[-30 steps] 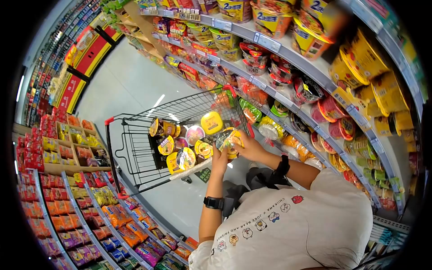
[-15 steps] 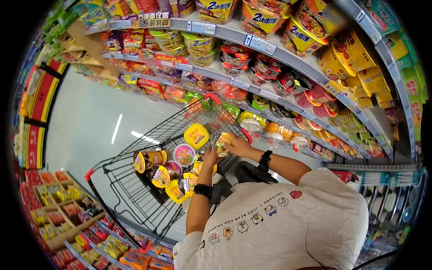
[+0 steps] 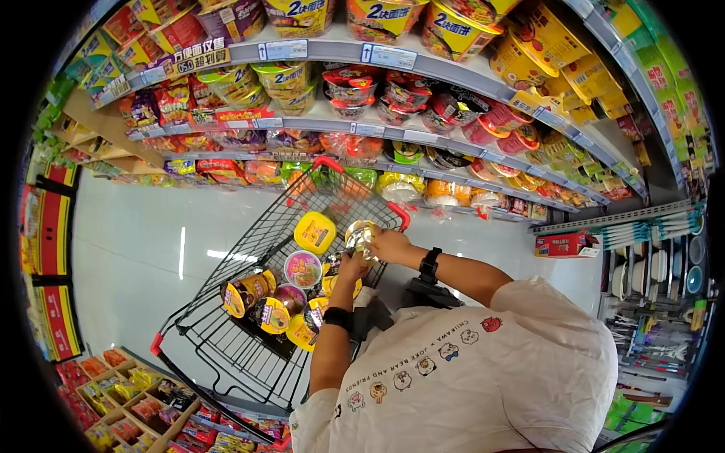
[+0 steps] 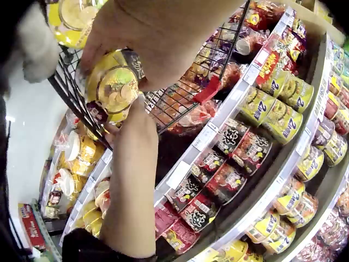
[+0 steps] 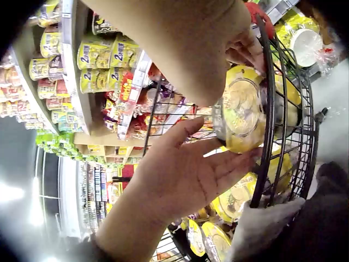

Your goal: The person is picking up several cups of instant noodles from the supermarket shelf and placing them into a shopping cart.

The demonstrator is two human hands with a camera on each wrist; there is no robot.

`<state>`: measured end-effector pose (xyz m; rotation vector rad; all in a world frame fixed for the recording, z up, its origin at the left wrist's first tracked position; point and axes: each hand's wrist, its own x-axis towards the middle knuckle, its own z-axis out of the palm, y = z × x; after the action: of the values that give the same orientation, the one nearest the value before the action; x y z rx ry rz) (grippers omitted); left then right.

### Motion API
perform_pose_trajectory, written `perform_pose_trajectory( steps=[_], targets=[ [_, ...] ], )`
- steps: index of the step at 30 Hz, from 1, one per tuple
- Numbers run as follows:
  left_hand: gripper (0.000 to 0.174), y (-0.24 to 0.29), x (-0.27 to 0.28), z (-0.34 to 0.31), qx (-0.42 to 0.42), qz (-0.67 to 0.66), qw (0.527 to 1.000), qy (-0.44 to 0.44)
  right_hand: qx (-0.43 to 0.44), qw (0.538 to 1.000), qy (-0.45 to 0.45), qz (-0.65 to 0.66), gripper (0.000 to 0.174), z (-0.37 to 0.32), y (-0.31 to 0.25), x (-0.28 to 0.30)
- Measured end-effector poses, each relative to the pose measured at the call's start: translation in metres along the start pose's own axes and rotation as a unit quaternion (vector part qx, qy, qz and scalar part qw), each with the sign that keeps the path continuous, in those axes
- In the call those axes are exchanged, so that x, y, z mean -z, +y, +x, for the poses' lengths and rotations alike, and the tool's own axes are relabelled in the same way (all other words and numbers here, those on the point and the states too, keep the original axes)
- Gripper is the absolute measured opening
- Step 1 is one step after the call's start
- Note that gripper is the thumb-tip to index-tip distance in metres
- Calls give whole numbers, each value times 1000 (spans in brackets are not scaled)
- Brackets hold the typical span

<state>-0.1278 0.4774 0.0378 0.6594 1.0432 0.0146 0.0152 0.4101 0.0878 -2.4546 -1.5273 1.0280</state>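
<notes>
Both hands hold one wrapped instant-food bowl with a yellow, food-printed lid (image 3: 361,236) (image 4: 116,90) (image 5: 240,109) over the shopping cart (image 3: 219,260). My left hand (image 3: 352,267) (image 4: 150,41) (image 5: 185,174) is at its near side; in the right wrist view its fingers reach along the bowl's edge, thumb apart. My right hand (image 3: 391,247) grips the opposite side, its fingers (image 5: 245,50) partly hidden behind the bowl. Inside the cart lie a yellow square box (image 3: 315,232), a pink-lidded cup (image 3: 303,269) and several yellow and dark bowls (image 3: 273,314).
Shelves of instant noodle cups (image 3: 291,79) (image 4: 281,101) curve along the cart's far side and to the right. A red box (image 3: 566,244) stands by the rack of household goods at right. Bins of small snack packets (image 3: 121,392) are at lower left, with pale floor (image 3: 143,241) between.
The head view has turned, bringing the household rack further into view. Both hands keep hold of the bowl, whose lid is tilted differently, with shiny wrap catching the light.
</notes>
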Motion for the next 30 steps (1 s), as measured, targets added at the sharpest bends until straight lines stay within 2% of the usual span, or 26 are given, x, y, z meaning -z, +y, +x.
perform_pose_trajectory(
  steps=[3, 4, 6, 7, 8, 9, 10, 12, 13, 14, 15, 17, 18, 24, 28, 30],
  targets=[
    [55, -1, -7, -10, -1, -32, 999, 27, 45, 995, 94, -6, 58, -22, 1, 6],
    [55, 0, -7, -4, 9, 33, 999, 35, 56, 992, 110, -1, 56, -34, -3, 16],
    [64, -3, -11, -1, -17, 90, 995, 26, 73, 992, 102, 26, 52, -58, -1, 37],
    [68, -4, -17, -1, -32, 120, 992, 22, 91, 987, 127, 34, 51, -67, 8, 38],
    [63, -5, -27, 1, -34, 184, 978, 95, 110, 981, 155, 41, 51, -79, 20, 37],
    [63, -7, -34, -3, -60, 227, 965, 117, 128, 973, 186, 48, 51, -89, 32, 38],
    [65, -23, -32, 7, -155, 313, 931, 111, 122, 972, 183, 78, 50, -106, 42, 46],
    [70, -26, -61, 0, -284, 370, 872, 151, 132, 960, 229, 96, 48, -133, 75, 42],
    [72, -22, -99, -29, -321, 343, 860, 198, 135, 952, 255, 106, 48, -146, 94, 42],
    [74, -20, -126, -45, -336, 414, 819, 210, 118, 949, 268, 117, 47, -159, 112, 42],
    [72, -23, -155, -56, -384, 421, 796, 205, 98, 947, 278, 129, 47, -174, 131, 39],
    [67, -39, -188, -37, -465, 420, 767, 136, 55, 937, 309, 156, 45, -205, 171, 31],
    [61, -40, -232, -65, -455, 365, 807, 85, 33, 928, 331, 168, 44, -222, 191, 27],
    [56, -99, -376, -77, -545, 517, 657, -69, -128, 853, 439, 252, 39, -327, 301, 13],
    [62, -128, -434, -77, -529, 495, 666, -179, -207, 768, 499, 343, 39, -386, 333, 22],
    [64, -135, -464, -81, -538, 501, 651, -191, -224, 744, 513, 366, 38, -402, 341, 26]
  ],
)
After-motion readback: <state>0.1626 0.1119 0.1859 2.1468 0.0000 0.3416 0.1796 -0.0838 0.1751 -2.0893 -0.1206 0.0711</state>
